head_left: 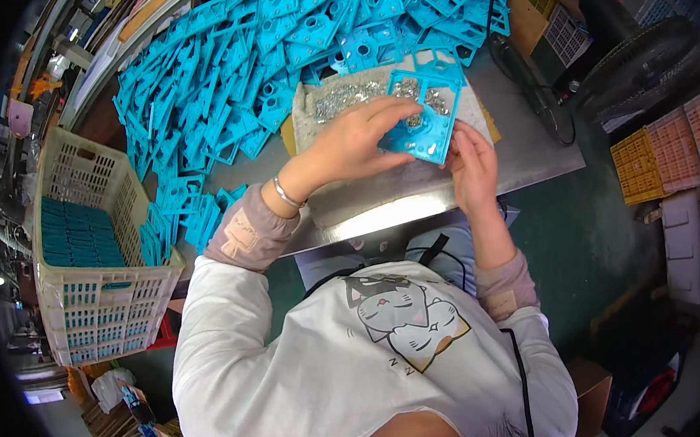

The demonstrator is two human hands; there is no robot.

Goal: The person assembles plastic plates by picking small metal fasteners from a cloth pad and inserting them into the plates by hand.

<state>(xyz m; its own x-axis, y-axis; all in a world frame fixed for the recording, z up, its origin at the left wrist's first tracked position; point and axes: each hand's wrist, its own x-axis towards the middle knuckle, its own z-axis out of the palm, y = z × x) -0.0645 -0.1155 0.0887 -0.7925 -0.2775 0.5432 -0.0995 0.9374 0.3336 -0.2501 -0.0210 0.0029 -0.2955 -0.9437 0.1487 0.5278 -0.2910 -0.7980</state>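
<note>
Above a pale cloth [305,110] I hold a blue plastic panel [417,143] with rectangular openings, tilted up toward me. My left hand [357,141] grips its left side between thumb and fingers. At the panel's lower right edge, the fingers of my right hand [473,162] are curled against it; whether a small piece is between them cannot be made out. Small shiny metal parts [344,98] lie scattered on the cloth behind the panel, some visible through its openings. A large heap of similar blue panels [268,47] covers the back of the metal table.
A white plastic crate [93,282] at left holds stacked blue panels. A dark corded hand tool [529,90] lies on the table at right, with a black fan [636,60] beyond. Orange and yellow crates [676,144] stand at far right. The metal table edge [400,214] is before me.
</note>
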